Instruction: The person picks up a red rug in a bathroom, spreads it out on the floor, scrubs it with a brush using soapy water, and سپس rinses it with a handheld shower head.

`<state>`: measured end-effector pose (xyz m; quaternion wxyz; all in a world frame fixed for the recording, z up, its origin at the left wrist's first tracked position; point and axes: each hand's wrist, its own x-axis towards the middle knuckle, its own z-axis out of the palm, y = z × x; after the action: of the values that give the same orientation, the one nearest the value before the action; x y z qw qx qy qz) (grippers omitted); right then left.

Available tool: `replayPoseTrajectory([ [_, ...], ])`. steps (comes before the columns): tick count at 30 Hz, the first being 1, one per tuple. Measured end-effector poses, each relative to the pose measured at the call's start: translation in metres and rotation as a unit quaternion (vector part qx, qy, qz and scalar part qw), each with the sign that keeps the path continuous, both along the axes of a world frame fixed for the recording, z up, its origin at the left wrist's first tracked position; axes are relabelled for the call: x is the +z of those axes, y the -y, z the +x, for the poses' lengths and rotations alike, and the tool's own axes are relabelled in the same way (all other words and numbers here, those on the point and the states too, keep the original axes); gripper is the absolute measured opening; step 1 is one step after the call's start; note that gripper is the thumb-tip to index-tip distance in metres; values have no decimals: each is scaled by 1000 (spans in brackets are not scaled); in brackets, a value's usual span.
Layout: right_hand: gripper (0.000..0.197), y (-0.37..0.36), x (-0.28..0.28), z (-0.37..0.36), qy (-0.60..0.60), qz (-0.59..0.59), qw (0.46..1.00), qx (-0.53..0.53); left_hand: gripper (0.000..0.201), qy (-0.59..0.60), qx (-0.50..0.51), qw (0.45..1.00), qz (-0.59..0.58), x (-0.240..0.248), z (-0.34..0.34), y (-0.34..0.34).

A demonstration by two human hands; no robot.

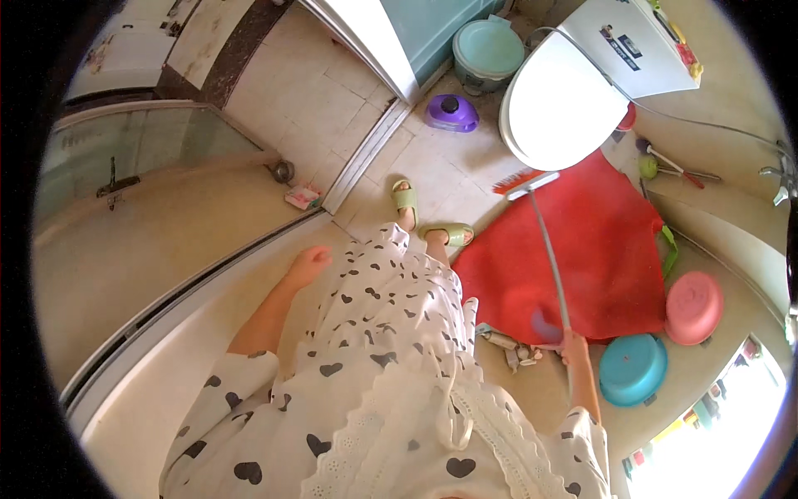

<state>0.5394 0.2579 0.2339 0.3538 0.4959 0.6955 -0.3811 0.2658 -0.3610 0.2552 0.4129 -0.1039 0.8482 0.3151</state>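
My right hand [573, 345] is wrapped round the long grey handle of a floor brush [547, 231]. The handle slants up and away over a red mat [582, 249], which lies spread across the floor. At its far end, the brush's white head with orange-red bristles sits by the mat's upper edge, just in front of the toilet [565, 104]. On the other side of my body, my left hand [311, 263] hangs in the air with its fingers loosely curled in. Nothing shows in it, and it touches nothing.
A purple jug [452, 113] and a lidded bin [489, 54] stand beside the toilet. Pink [694, 308] and blue [633, 370] basins lean at the right wall. A metal door track [366, 158] and a glass-sided shower [166, 175] lie to the left.
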Motion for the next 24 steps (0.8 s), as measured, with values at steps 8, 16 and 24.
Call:
replayPoseTrajectory([
  [8, 36, 136, -77, -2, -41, -68, 996, -37, 42, 4, -107, 994, 22, -67, -101, -104],
  [16, 47, 117, -60, -52, 124, 20, 989, 81, 63, -218, -230, 940, -125, -193, -232, -261],
  [24, 34, 133, 1, -4, 130, 115, 982, 79, 41, -289, -451, 820, -201, -271, -312, -353],
])
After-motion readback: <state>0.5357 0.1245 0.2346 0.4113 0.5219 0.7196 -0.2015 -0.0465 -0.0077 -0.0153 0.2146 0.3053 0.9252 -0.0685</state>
